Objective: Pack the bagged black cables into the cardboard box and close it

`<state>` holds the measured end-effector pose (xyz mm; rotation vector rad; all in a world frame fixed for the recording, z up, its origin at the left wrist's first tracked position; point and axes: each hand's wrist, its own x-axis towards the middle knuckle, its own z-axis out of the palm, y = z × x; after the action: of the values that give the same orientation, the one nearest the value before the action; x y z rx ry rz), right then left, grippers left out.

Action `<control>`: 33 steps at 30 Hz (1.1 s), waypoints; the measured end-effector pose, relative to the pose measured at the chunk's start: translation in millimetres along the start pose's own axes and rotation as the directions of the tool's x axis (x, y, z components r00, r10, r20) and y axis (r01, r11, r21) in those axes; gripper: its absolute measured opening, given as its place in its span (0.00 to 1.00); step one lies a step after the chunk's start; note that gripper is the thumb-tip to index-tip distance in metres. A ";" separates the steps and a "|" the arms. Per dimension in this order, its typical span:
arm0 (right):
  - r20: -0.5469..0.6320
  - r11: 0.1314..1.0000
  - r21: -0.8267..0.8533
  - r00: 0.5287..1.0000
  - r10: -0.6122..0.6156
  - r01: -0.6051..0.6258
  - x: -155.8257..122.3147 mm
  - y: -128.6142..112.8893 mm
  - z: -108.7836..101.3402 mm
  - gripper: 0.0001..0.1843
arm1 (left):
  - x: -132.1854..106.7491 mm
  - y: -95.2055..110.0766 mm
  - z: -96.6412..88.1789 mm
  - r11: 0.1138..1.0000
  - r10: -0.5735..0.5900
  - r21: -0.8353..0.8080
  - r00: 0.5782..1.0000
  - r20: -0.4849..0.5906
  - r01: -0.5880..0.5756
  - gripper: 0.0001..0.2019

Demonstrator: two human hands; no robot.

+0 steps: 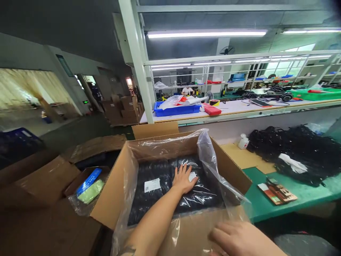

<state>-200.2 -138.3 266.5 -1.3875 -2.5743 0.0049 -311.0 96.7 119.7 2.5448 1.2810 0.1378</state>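
- The left grip [185,179] is a wide-open hand, palm down with fingers spread, pressing on the coils.
- Directly beneath it lie black cable coils [154,202], bagged in clear plastic and filling the carton floor. Their long side appears to run left to right across the view, and the left grip sits right of centre.
- A white label [152,185] lies on the bag left of that hand, and a small white tag [192,176] lies beside its fingers.
- The right grip [234,240] is farther from the coils, at the carton's near edge, with fingers lightly curled on the plastic liner [209,156]. Whether it pinches the liner, I cannot tell.
- The open cardboard carton [114,185] surrounds the coils, and the liner spills over its walls.
- To the right, a green bench [277,177] carries a heap of black cables [295,153], a white plastic bottle [243,142] and printed cards [277,192].
- Farther off, a co-worker [187,91] sits beyond a blue crate [174,109].
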 end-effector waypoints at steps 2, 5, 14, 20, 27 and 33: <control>0.026 0.992 0.096 0.996 0.081 -0.083 37.3 -8.2 -11.5 0.13 | 2.2 -3.2 -9.1 1.000 0.017 -0.011 1.000 0.023 -0.017 0.38; 0.092 0.973 0.115 0.977 0.190 -0.200 110.1 -4.2 -11.2 0.19 | -1.0 -24.4 -32.2 1.000 -0.028 0.009 1.000 -0.015 0.028 0.30; 0.218 0.964 0.159 0.960 0.177 -0.214 254.7 45.6 118.3 0.26 | -69.3 -123.9 -52.9 0.840 -0.520 0.094 0.842 -0.147 0.535 0.28; 0.231 0.926 0.268 0.951 0.205 -0.265 258.7 49.0 185.3 0.33 | -62.3 -129.7 -40.2 0.837 -0.517 0.131 0.847 -0.127 0.531 0.29; 0.191 0.906 0.338 0.961 0.200 -0.256 252.7 53.5 200.6 0.37 | -61.6 -131.6 -37.1 0.827 -0.529 0.164 0.843 -0.094 0.537 0.29; 0.141 0.909 0.345 0.971 0.196 -0.233 255.4 53.7 197.0 0.35 | -53.8 -131.7 -39.9 0.813 -0.547 0.169 0.830 -0.110 0.558 0.29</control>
<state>-329.3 122.0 116.6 -1.5443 -2.3232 0.5691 -453.4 136.4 121.0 2.2013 2.0912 -0.0450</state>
